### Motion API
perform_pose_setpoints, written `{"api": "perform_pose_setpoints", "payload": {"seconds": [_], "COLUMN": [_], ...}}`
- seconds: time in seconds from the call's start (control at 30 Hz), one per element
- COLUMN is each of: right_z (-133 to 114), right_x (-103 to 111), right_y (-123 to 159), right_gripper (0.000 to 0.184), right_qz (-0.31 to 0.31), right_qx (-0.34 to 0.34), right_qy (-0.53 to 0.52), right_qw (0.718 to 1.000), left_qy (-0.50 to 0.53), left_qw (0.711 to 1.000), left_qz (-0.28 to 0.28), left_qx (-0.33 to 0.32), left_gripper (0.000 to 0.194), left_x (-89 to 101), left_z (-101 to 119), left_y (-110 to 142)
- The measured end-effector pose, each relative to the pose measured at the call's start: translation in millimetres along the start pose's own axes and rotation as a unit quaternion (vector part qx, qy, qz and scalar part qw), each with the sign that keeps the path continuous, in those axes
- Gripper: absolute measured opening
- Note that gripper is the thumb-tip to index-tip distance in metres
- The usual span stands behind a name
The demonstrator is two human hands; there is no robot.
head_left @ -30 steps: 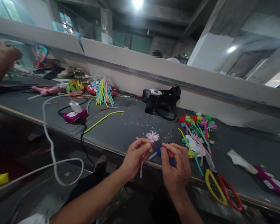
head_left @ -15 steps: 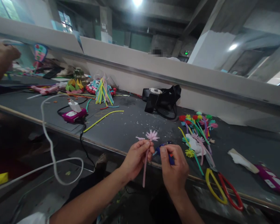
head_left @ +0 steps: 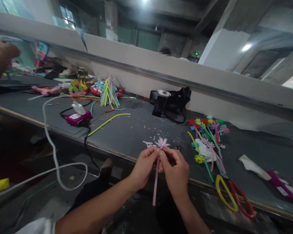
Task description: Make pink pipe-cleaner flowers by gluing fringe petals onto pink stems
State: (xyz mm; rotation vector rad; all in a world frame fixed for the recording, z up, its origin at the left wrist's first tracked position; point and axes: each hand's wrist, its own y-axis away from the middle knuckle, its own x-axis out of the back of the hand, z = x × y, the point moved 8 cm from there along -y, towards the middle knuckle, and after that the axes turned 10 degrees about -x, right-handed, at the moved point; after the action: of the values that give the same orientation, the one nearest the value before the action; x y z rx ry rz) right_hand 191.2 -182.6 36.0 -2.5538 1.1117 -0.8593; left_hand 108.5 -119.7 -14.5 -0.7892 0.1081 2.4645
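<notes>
Between my hands is a pink pipe-cleaner flower (head_left: 161, 142) with a spiky head and a long stem hanging down below my fingers. My left hand (head_left: 145, 165) pinches the stem just under the head. My right hand (head_left: 175, 169) has its thumb and fingers closed at the same spot, against the left fingertips. Some loose pink pieces (head_left: 148, 143) lie on the table just beyond my left hand. A small dark blue thing (head_left: 178, 148), mostly hidden, is behind my right hand.
Several finished flowers (head_left: 207, 130) lie to the right, beside scissors (head_left: 230, 195) with yellow and red handles overhanging the edge. Purple devices (head_left: 78, 117) sit at left and far right. A black bag (head_left: 172, 102) leans at the back; a yellow stem (head_left: 108, 124) lies left. Another person's hand (head_left: 6, 50) is far left.
My right hand has moved left and now meets my left hand at the flower's stem. The flower has shifted slightly right, and the blue thing is now more covered.
</notes>
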Motion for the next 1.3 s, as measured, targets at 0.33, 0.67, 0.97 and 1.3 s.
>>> {"api": "perform_pose_setpoints", "payload": {"seconds": [0.33,0.67,0.97,1.3], "right_z": [20,68,86,62], "right_x": [22,10,2,62], "right_y": [-8,-38,-24,-34], "right_gripper": [0.038,0.043,0.051,0.051], "right_qz": [0.071,-0.026,-0.105,0.064], "right_qx": [-0.076,0.006,-0.040,-0.138], "right_qy": [0.046,0.334,0.422,0.000], "right_qw": [0.993,0.942,0.900,0.988], "left_qy": [0.006,0.035,0.026,0.013], "left_qw": [1.000,0.999,0.996,0.990], "left_qz": [0.024,0.040,0.069,0.116], "left_qx": [0.007,0.000,-0.049,-0.083], "left_gripper": [0.021,0.017,0.017,0.017], "left_x": [9.2,16.0,29.1,41.8], "left_z": [7,14,22,37], "left_y": [-2,-5,-11,-15]}}
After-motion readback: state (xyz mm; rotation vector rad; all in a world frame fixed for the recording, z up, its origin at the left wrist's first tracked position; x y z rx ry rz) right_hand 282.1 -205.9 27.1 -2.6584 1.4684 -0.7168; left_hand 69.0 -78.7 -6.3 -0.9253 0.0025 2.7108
